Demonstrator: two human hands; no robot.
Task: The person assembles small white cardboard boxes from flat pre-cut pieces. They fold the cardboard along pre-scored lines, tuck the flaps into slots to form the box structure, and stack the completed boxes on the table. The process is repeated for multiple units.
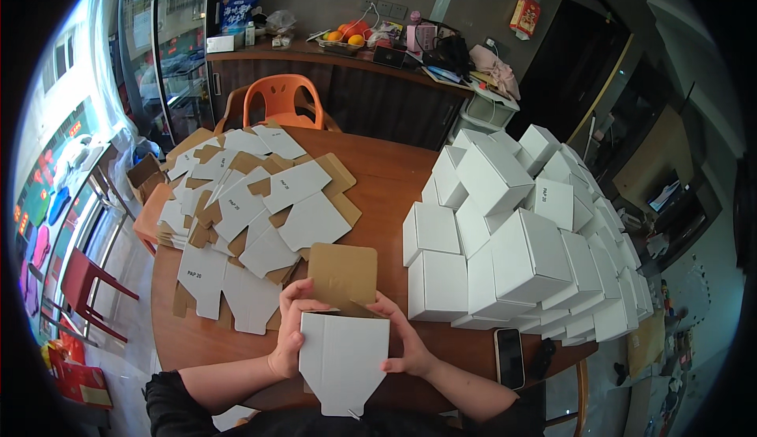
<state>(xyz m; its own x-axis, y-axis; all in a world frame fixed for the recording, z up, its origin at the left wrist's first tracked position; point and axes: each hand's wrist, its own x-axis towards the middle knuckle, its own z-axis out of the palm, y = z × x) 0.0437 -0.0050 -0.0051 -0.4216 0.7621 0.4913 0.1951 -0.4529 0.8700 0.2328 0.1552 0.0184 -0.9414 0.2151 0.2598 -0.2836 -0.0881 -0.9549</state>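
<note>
Between my two hands is a partly folded cardboard box [344, 358], white outside, with a brown inner flap [344, 275] standing up at its far end. A tapered white flap hangs toward me at the near end. My left hand [292, 331] is closed on the box's left side, fingers at the upper edge. On the right side my right hand [402, 338] grips it, thumb on the lower right edge and fingers at the upper corner. Flat unfolded box blanks [260, 208] lie in a loose heap to the left. Folded white boxes [528, 256] are stacked on the right.
The brown wooden table [378, 193] carries all of this. A phone [509, 358] and a small black object [542, 358] lie near its right front edge. An orange chair [284, 98] stands beyond the table, before a sideboard [339, 63] with fruit and bags.
</note>
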